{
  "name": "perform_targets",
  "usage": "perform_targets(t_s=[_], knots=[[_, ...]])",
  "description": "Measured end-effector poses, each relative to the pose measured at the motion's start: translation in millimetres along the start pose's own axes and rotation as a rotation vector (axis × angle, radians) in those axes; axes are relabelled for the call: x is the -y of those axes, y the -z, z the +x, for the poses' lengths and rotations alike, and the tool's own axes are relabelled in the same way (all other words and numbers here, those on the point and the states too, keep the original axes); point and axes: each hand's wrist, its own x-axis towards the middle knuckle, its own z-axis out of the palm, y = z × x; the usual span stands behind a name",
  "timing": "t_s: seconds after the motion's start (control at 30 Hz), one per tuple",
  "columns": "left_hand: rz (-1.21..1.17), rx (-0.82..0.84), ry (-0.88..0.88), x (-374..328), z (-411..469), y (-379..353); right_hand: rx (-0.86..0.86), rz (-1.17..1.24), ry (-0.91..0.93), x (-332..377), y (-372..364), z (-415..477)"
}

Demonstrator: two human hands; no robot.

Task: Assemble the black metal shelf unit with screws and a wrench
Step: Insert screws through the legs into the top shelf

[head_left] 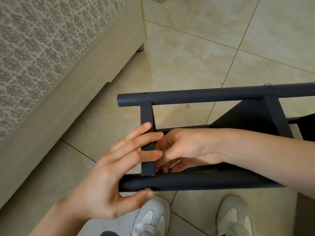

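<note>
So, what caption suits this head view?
Left hand presses the black crossbar, thumb on a screw; right hand reaches inside the shelf frame.

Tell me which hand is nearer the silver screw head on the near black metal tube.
Left. The left hand has its thumb at the silver screw head; the right hand sits beyond the near black metal tube.
</note>
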Motion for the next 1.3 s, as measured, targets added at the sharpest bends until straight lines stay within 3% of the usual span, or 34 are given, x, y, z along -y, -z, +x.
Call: perform_targets(t_s=[0.93, 1.3], knots=[[0.004, -0.004, 0.003, 1.1, -1.3, 0.2, -0.004, -0.147, -0.014, 5.5, -2.1, -0.9], [0.015, -0.006, 0.013, 0.1, -1.6, 0.6, 0.024, -0.13, -0.097, 4.2, -4.5, 1.6]])
